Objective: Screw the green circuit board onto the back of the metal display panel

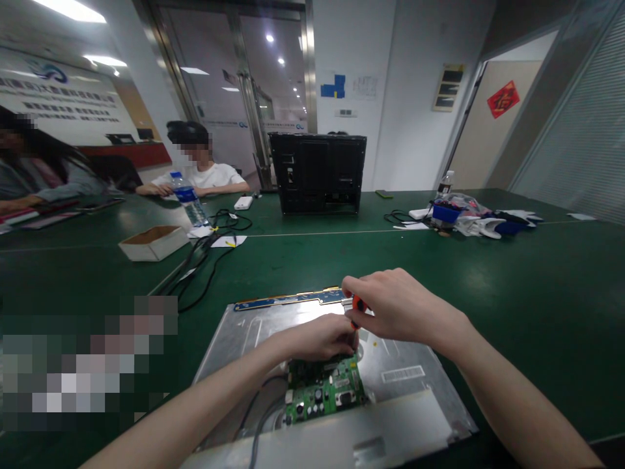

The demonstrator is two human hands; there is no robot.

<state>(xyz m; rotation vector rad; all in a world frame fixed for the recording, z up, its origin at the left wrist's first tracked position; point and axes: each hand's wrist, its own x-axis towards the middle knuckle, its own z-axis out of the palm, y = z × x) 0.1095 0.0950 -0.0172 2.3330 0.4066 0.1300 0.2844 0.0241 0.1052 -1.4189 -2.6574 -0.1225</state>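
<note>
A metal-backed display panel (229, 335) lies on the table in front of me, with a green circuit board (328, 393) on it. My right hand (398, 306) is closed around the orange-and-black handle of a screwdriver (359, 304), held upright above the board's far edge. My left hand (319, 337) is low over the far part of the board, its fingers curled together below the handle. What those fingers pinch is hidden, as is the screwdriver's tip. A narrow blue circuit strip (288, 301) runs along the panel's far edge.
Beyond the panel stand a black monitor casing (319, 174), an open cardboard box (155, 243) and a water bottle (189, 200). Black cables (198, 251) trail at left. Bags and cloths (481, 218) lie at right. Two people sit across the green table (517, 286).
</note>
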